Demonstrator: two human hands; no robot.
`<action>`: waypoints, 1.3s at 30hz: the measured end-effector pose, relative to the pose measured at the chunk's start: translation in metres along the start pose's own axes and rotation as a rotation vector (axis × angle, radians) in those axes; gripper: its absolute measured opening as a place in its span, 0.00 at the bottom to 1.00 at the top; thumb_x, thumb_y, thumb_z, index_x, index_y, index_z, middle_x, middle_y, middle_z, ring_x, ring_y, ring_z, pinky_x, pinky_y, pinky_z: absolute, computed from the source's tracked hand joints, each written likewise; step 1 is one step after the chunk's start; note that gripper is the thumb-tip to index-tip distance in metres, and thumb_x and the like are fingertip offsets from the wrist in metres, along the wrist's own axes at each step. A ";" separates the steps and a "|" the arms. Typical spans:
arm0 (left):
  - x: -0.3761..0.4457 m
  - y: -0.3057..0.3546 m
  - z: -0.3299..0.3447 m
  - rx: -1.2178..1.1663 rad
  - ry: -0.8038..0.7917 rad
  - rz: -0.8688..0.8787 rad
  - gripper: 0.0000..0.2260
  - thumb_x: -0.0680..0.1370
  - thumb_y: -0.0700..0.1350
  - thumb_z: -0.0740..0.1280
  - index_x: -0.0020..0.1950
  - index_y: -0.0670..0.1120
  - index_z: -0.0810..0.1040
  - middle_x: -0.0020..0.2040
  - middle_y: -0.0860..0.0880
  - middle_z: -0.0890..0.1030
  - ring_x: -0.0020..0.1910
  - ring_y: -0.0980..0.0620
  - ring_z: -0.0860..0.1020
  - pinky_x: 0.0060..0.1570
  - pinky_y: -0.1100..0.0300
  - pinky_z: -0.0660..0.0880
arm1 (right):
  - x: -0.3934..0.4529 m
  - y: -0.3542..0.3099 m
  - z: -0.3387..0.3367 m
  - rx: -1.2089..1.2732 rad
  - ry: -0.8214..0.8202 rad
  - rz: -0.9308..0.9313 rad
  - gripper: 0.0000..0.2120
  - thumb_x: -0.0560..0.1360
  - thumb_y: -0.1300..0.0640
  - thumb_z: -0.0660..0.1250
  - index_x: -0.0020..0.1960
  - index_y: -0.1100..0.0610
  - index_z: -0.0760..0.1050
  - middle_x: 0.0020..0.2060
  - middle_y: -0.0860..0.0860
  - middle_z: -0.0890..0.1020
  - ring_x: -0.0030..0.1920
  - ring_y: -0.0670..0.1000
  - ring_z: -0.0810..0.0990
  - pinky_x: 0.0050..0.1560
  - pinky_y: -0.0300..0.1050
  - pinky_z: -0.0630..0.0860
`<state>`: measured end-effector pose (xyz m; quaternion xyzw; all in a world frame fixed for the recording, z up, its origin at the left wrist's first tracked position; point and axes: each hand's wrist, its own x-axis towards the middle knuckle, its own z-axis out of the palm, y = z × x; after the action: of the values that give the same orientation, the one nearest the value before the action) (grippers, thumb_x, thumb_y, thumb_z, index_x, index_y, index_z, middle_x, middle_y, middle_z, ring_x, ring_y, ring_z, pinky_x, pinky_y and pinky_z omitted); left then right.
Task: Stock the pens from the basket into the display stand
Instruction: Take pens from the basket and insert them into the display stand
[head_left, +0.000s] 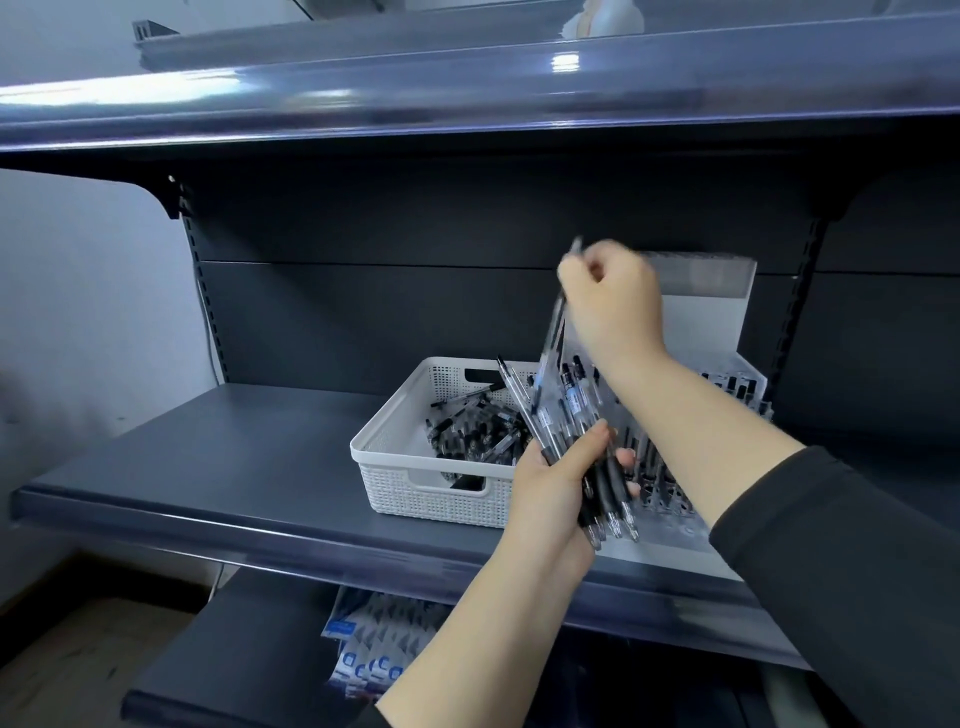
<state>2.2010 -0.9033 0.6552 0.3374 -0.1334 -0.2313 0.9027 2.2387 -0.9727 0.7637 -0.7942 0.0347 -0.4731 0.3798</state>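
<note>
On a dark grey shop shelf (218, 457) at the centre of the view, a white woven-pattern basket (415, 483) sat holding a loose heap of pens (478, 431) with clear barrels and black grips. Just beside the basket, at its three o'clock, stood a clear display stand (727, 384) with a white back panel, some pens already upright in its slots.

At about five o'clock from the basket, the left hand (556, 488) gripped a bundle of pens (582, 441), fingers curled round the black grips, the tips pointing down toward six o'clock and the clear barrels fanning up toward twelve. Small labels showed on the barrels, but their print was too small to read.

Above it, at twelve o'clock, the right hand (613, 301) was raised in front of the stand, pinching a single pen (558, 317) by its upper end; the pen was blurred. A black sleeve (841, 571) covered that arm from four o'clock.

On a lower shelf at six o'clock lay packets (374, 649) printed in blue and white; their writing could not be made out.
</note>
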 end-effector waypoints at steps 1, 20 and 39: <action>0.001 0.000 -0.001 0.005 0.013 0.000 0.07 0.76 0.36 0.67 0.52 0.38 0.72 0.33 0.44 0.77 0.29 0.50 0.77 0.26 0.61 0.75 | 0.002 -0.003 -0.006 0.110 0.061 0.010 0.15 0.76 0.59 0.60 0.31 0.55 0.66 0.25 0.47 0.69 0.28 0.46 0.68 0.31 0.40 0.64; 0.005 0.013 0.000 0.254 0.095 0.201 0.12 0.75 0.39 0.70 0.56 0.38 0.73 0.39 0.41 0.80 0.31 0.46 0.78 0.33 0.54 0.77 | -0.095 0.038 -0.055 0.204 -0.135 0.081 0.12 0.70 0.68 0.70 0.39 0.52 0.75 0.34 0.48 0.82 0.35 0.41 0.81 0.35 0.30 0.75; -0.021 0.002 0.011 0.378 0.002 0.211 0.10 0.75 0.39 0.70 0.54 0.41 0.73 0.41 0.45 0.82 0.35 0.50 0.80 0.32 0.56 0.78 | -0.092 0.038 -0.096 0.518 -0.311 0.522 0.10 0.77 0.67 0.59 0.53 0.54 0.72 0.32 0.53 0.82 0.37 0.55 0.73 0.25 0.38 0.63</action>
<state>2.1794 -0.8970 0.6629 0.4852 -0.2081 -0.1059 0.8426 2.1250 -1.0162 0.6988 -0.6988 0.0568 -0.2277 0.6757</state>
